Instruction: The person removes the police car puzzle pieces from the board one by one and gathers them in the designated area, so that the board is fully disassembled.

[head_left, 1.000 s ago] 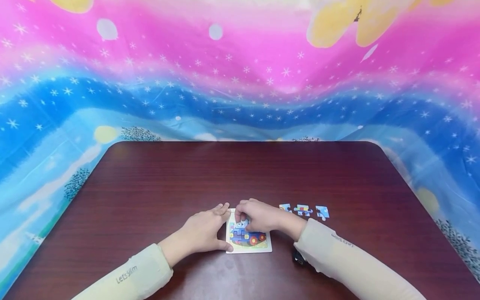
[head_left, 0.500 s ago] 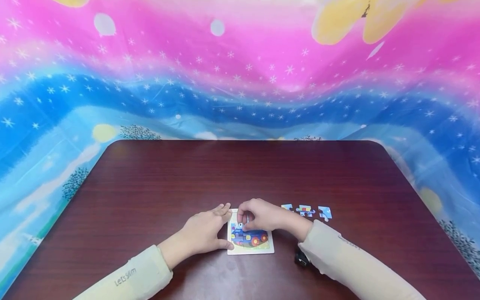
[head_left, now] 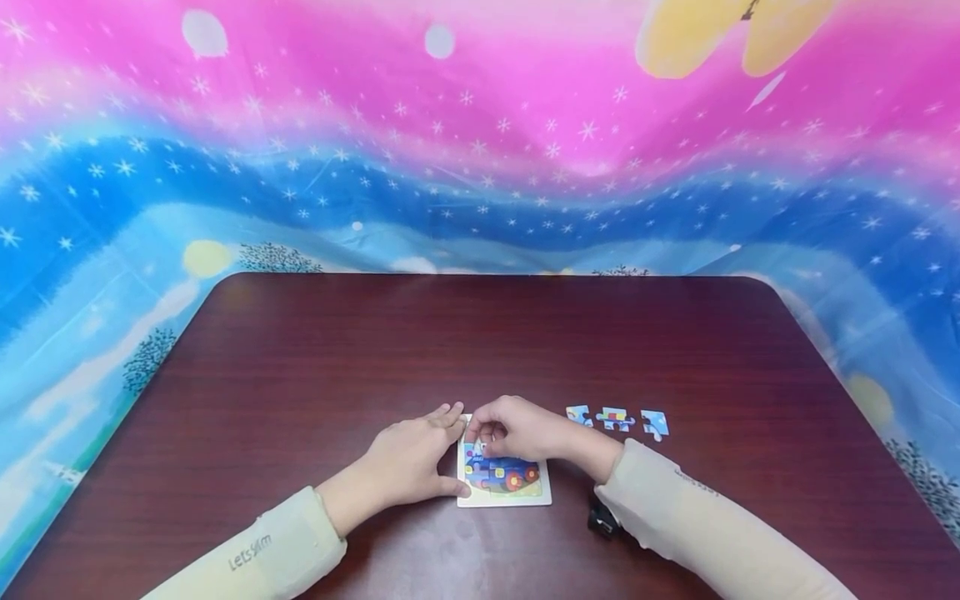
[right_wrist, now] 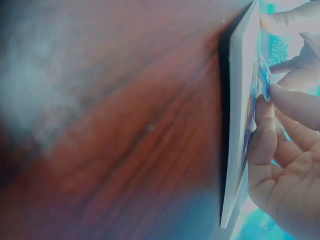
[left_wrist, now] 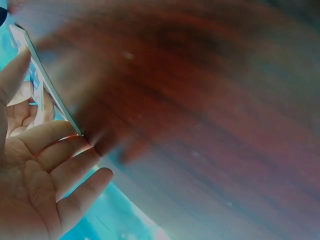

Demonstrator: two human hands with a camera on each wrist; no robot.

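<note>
Pinching a small light-blue jigsaw piece (right_wrist: 265, 82), it's the right hand (head_left: 521, 429) nearer, piece tilted above the square white-rimmed puzzle board's (head_left: 517, 502) far-left part, left hand (head_left: 416, 458) spread along its left edge!

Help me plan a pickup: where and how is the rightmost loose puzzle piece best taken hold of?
Probably pinch the rightmost piece by its right edge, from above and the right: it lies flat on the table, that edge looks straight, and the middle piece sits to its left.
</note>
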